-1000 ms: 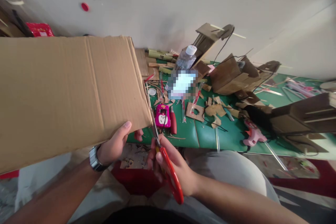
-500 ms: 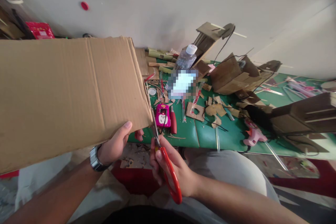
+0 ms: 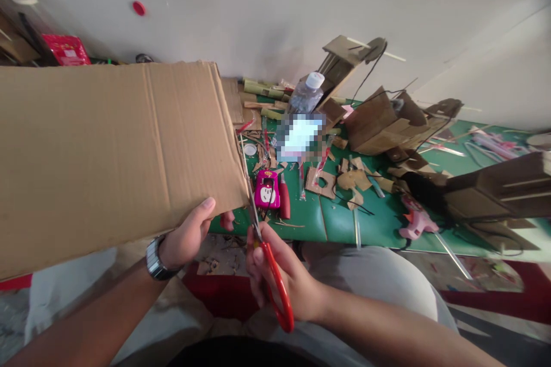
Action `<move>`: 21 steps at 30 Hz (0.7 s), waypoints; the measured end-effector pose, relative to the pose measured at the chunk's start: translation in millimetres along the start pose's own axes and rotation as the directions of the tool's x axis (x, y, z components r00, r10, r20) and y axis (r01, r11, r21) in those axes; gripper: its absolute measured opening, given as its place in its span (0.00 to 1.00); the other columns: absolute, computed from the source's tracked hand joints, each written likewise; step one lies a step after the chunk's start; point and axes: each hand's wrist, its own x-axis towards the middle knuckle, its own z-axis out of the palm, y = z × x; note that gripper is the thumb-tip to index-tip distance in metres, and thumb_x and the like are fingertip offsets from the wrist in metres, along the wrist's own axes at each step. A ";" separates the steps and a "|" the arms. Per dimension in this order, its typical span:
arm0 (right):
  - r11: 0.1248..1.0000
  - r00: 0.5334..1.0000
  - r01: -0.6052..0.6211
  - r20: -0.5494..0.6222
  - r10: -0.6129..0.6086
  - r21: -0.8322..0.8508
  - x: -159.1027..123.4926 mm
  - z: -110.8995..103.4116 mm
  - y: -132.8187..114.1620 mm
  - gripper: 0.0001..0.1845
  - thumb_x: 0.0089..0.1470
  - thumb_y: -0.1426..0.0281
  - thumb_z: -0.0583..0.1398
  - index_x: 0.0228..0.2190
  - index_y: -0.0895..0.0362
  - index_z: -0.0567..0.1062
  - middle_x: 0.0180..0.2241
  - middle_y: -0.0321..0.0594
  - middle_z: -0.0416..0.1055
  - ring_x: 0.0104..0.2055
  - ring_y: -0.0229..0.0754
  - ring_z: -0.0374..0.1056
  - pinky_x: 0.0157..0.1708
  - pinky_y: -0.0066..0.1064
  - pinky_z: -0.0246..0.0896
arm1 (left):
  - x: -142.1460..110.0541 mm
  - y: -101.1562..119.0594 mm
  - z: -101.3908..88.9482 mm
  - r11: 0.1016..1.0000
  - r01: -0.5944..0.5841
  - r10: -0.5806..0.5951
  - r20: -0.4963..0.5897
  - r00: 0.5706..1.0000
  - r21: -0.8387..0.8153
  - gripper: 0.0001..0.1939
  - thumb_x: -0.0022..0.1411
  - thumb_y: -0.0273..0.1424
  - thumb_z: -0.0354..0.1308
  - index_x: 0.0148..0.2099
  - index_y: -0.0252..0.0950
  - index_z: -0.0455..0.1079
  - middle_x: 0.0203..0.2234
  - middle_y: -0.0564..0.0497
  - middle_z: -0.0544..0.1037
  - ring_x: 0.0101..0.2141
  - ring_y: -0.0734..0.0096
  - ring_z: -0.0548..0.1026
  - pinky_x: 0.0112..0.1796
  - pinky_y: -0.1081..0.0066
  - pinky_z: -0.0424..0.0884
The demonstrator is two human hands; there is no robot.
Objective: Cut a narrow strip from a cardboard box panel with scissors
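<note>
A large cardboard sheet [image 3: 107, 155] fills the left side of the head view. My left hand [image 3: 189, 235] grips its lower edge, thumb on the face and fingers behind, with a watch on the wrist. Red-handled scissors [image 3: 275, 284] are in my right hand [image 3: 284, 275], fingers closed round the handles. The blades point up along the sheet's right edge, close to its lower right corner. Part of the blades runs beside or behind the cardboard, so I cannot tell how far it is cut.
Beyond lies a green table [image 3: 310, 223] strewn with cardboard scraps. A pink power socket [image 3: 267, 189], a plastic bottle [image 3: 305, 94], a blurred bright screen [image 3: 299, 136] and a pink glue gun [image 3: 415, 218] are on it. Cardboard models [image 3: 387, 120] stand at the right.
The scissors' handles have shifted slightly left and up. The cardboard's lower edge has risen a little; both hands keep their holds.
</note>
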 end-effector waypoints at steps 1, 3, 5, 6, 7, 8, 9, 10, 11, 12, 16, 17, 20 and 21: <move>1.000 1.000 -0.001 0.004 0.001 -0.008 0.1 -0.2 -0.4 0.32 0.59 0.36 0.61 0.42 0.50 0.60 0.23 0.20 0.57 0.14 0.27 0.56 0.14 0.19 0.57 | -0.3 -0.1 0.3 1.000 0.004 -0.004 -0.001 1.000 -0.012 0.25 0.68 0.49 0.55 0.26 0.39 0.76 0.25 0.46 0.81 0.35 0.55 0.80 0.45 0.60 0.76; 0.999 1.000 -0.002 0.006 0.002 -0.033 0.1 -0.4 -0.9 0.32 0.60 0.36 0.60 0.42 0.50 0.59 0.23 0.20 0.57 0.14 0.27 0.57 0.13 0.18 0.57 | -1.0 1.1 1.4 1.000 0.004 -0.004 0.002 1.000 -0.022 0.25 0.68 0.49 0.55 0.26 0.38 0.75 0.24 0.47 0.81 0.32 0.56 0.80 0.42 0.60 0.76; 0.998 1.000 -0.002 0.003 0.002 -0.062 0.0 0.0 -0.8 0.32 0.61 0.36 0.59 0.42 0.50 0.59 0.22 0.20 0.58 0.13 0.28 0.58 0.13 0.18 0.58 | -1.4 3.3 2.3 1.000 0.000 0.000 0.004 1.000 -0.007 0.26 0.67 0.50 0.55 0.25 0.39 0.74 0.23 0.47 0.80 0.31 0.57 0.80 0.41 0.60 0.76; 0.997 1.000 -0.001 0.002 0.001 -0.073 -0.1 0.3 -0.6 0.31 0.62 0.36 0.59 0.42 0.50 0.59 0.22 0.19 0.59 0.13 0.28 0.59 0.13 0.18 0.58 | -1.4 4.1 2.6 1.000 -0.003 0.003 0.002 1.000 0.001 0.26 0.67 0.51 0.55 0.25 0.39 0.74 0.23 0.47 0.80 0.31 0.57 0.80 0.41 0.60 0.76; 0.997 1.000 0.004 0.000 -0.004 -0.078 -0.2 0.7 -0.2 0.31 0.62 0.36 0.58 0.42 0.50 0.59 0.21 0.19 0.59 0.13 0.28 0.59 0.13 0.18 0.58 | -1.3 4.6 2.7 1.000 -0.003 0.003 0.001 1.000 0.005 0.26 0.67 0.51 0.55 0.25 0.39 0.74 0.23 0.47 0.80 0.31 0.57 0.80 0.41 0.60 0.76; 0.997 1.000 0.009 -0.001 -0.009 -0.078 -0.2 1.0 0.3 0.31 0.62 0.37 0.58 0.42 0.50 0.59 0.21 0.19 0.59 0.13 0.29 0.60 0.13 0.19 0.58 | -1.2 4.6 2.5 1.000 -0.005 0.005 0.001 1.000 0.002 0.26 0.67 0.51 0.55 0.25 0.38 0.74 0.23 0.47 0.80 0.31 0.56 0.80 0.42 0.59 0.75; 0.997 1.000 0.010 -0.002 -0.010 -0.076 -0.2 1.4 0.8 0.31 0.62 0.37 0.59 0.42 0.50 0.59 0.21 0.19 0.59 0.13 0.29 0.60 0.13 0.19 0.59 | -0.9 4.0 2.2 1.000 -0.009 0.009 -0.001 1.000 -0.007 0.25 0.67 0.50 0.55 0.25 0.38 0.75 0.24 0.47 0.80 0.32 0.56 0.80 0.43 0.59 0.75; 0.997 1.000 0.012 -0.001 -0.012 -0.070 -0.1 1.6 1.2 0.31 0.61 0.37 0.59 0.42 0.50 0.59 0.21 0.19 0.59 0.13 0.29 0.60 0.13 0.19 0.58 | -0.6 3.0 1.7 1.000 -0.019 0.019 -0.004 1.000 -0.022 0.25 0.68 0.49 0.55 0.26 0.38 0.75 0.24 0.47 0.81 0.33 0.56 0.80 0.44 0.59 0.75; 0.998 1.000 0.013 -0.004 -0.013 -0.062 0.0 1.7 1.5 0.32 0.61 0.37 0.60 0.43 0.50 0.59 0.21 0.19 0.59 0.13 0.29 0.60 0.13 0.19 0.58 | -0.4 1.7 1.2 0.999 -0.033 0.033 -0.008 0.999 -0.038 0.24 0.68 0.48 0.56 0.27 0.38 0.76 0.25 0.47 0.81 0.34 0.56 0.80 0.45 0.60 0.75; 0.998 1.000 0.012 -0.006 -0.012 -0.057 0.1 1.7 1.7 0.32 0.61 0.37 0.60 0.43 0.50 0.59 0.21 0.19 0.60 0.13 0.30 0.60 0.12 0.19 0.58 | -0.2 0.3 0.6 0.998 -0.049 0.049 -0.010 0.999 -0.050 0.23 0.69 0.48 0.56 0.28 0.37 0.76 0.26 0.47 0.82 0.36 0.56 0.80 0.47 0.61 0.75; 0.999 0.999 0.019 -0.033 -0.021 -0.047 -0.2 0.2 0.1 0.33 0.60 0.38 0.61 0.46 0.51 0.61 0.23 0.21 0.60 0.15 0.29 0.59 0.14 0.20 0.54 | -0.8 -3.4 -0.2 0.997 -0.031 0.031 0.007 0.999 -0.071 0.23 0.69 0.48 0.56 0.30 0.37 0.78 0.28 0.46 0.83 0.39 0.55 0.81 0.48 0.61 0.75; 0.999 0.999 0.023 -0.035 -0.025 -0.041 -0.5 -0.5 -1.2 0.33 0.60 0.38 0.62 0.46 0.51 0.62 0.24 0.22 0.61 0.16 0.28 0.59 0.15 0.20 0.54 | -1.4 -3.5 0.3 0.998 -0.010 0.011 0.012 1.000 -0.069 0.23 0.69 0.49 0.56 0.31 0.37 0.78 0.28 0.45 0.83 0.39 0.54 0.81 0.48 0.60 0.75; 0.999 0.999 0.043 -0.013 -0.043 -0.024 -1.9 -2.3 -6.9 0.32 0.59 0.39 0.64 0.45 0.52 0.63 0.30 0.27 0.63 0.21 0.27 0.58 0.21 0.22 0.55 | -4.0 -2.2 3.8 0.996 0.063 -0.062 0.016 0.998 -0.061 0.23 0.65 0.51 0.59 0.28 0.38 0.76 0.27 0.45 0.82 0.41 0.51 0.82 0.47 0.59 0.77; 0.998 0.999 0.052 -0.004 -0.052 -0.026 -2.2 -2.6 -8.8 0.32 0.60 0.40 0.64 0.45 0.52 0.63 0.31 0.28 0.63 0.23 0.28 0.58 0.23 0.22 0.55 | -4.9 -1.3 5.5 0.994 0.090 -0.088 0.019 0.996 -0.065 0.23 0.63 0.52 0.61 0.27 0.39 0.76 0.26 0.45 0.82 0.41 0.50 0.82 0.47 0.58 0.77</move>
